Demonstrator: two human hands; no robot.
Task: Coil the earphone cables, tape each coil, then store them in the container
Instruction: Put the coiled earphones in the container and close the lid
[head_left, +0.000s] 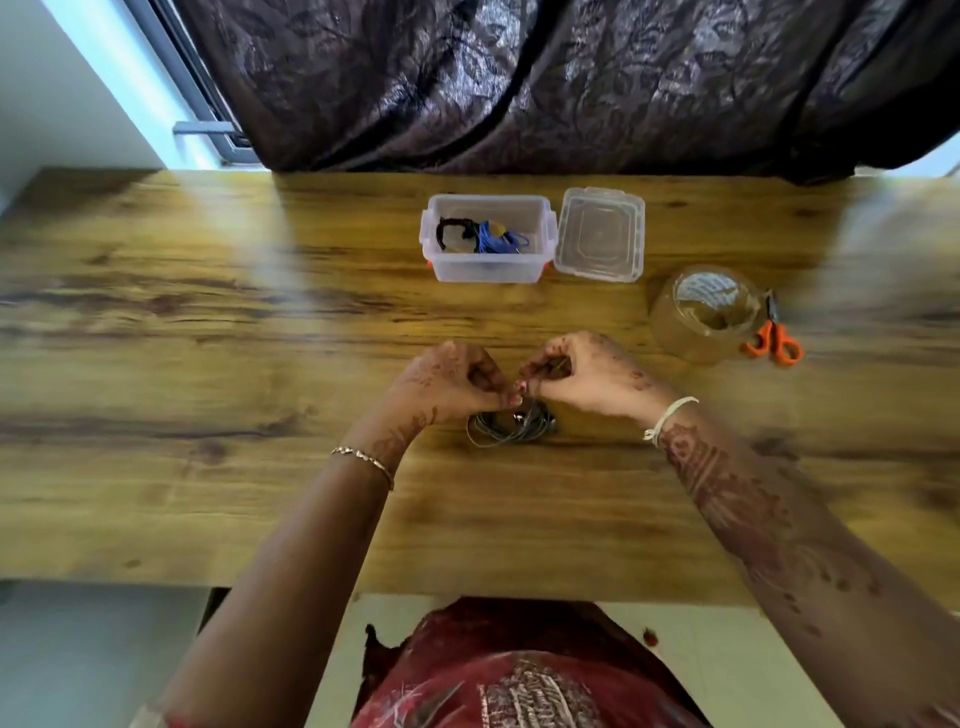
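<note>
While the grey coil (509, 430) lies mid-table, my left hand (452, 379) and right hand (587, 374) curl tight, seemingly pinching its far edge. It's light, springy wire, so I'd grip across all loops or it unwinds.

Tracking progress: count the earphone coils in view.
3. A black coil and a blue coil lie in the container; a grey coil is on the table, nearer the person. The container's contents may hide more.

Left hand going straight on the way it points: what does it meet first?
Most likely the right hand: the left hand points across at it, thumbs almost touching where both pinch the cable coil. Depth unclear.
</note>
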